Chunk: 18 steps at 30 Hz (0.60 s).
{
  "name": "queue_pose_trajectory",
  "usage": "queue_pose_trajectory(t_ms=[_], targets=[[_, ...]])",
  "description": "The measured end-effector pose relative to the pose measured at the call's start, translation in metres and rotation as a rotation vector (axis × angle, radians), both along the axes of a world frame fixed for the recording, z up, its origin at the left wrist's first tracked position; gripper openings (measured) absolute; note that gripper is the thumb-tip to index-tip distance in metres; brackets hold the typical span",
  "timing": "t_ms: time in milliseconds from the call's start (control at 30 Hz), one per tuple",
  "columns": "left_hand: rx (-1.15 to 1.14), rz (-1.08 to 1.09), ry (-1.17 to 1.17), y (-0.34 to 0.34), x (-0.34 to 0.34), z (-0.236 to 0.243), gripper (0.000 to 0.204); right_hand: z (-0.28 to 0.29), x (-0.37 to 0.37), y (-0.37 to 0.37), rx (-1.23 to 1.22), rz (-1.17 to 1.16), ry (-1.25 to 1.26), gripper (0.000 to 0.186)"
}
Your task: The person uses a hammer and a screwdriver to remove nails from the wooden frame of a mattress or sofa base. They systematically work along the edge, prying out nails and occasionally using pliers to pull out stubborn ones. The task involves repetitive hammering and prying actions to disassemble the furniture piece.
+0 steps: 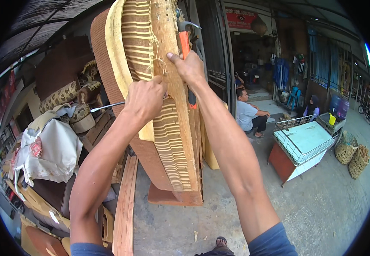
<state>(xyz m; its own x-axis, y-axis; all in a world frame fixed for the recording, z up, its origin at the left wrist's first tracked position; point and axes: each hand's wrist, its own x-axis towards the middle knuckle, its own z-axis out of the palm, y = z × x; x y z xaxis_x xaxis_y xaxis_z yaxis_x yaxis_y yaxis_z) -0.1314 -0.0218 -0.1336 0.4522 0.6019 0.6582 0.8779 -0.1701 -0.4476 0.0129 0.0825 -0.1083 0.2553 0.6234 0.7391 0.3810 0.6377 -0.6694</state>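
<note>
Forearms [236, 158] frame striped upholstery [171, 145]: left grip [145, 99] clamps a screwdriver [108, 106], right grip [189, 68] a claw hammer [185, 44]; likely stripping, next needing careful prying.

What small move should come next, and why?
Probably a gentle tug on the striped fabric, away from the wooden board: the left hand is at the fabric's edge, loose threads show above it, and the right hand, holding the orange-handled hammer, touches the board.
</note>
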Motion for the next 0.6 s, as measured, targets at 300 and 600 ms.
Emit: queue_pose_trajectory(t_ms=[300,600], targets=[[0.02,-0.038,-0.098,0.038,0.019,-0.043,0.015,-0.009,0.001,0.011,0.01,0.013,0.059,0.046],[0.012,0.035,-0.188,0.042,0.018,-0.037,0.015,-0.002,-0.01,0.0,-0.05,0.038,0.154,0.049]])
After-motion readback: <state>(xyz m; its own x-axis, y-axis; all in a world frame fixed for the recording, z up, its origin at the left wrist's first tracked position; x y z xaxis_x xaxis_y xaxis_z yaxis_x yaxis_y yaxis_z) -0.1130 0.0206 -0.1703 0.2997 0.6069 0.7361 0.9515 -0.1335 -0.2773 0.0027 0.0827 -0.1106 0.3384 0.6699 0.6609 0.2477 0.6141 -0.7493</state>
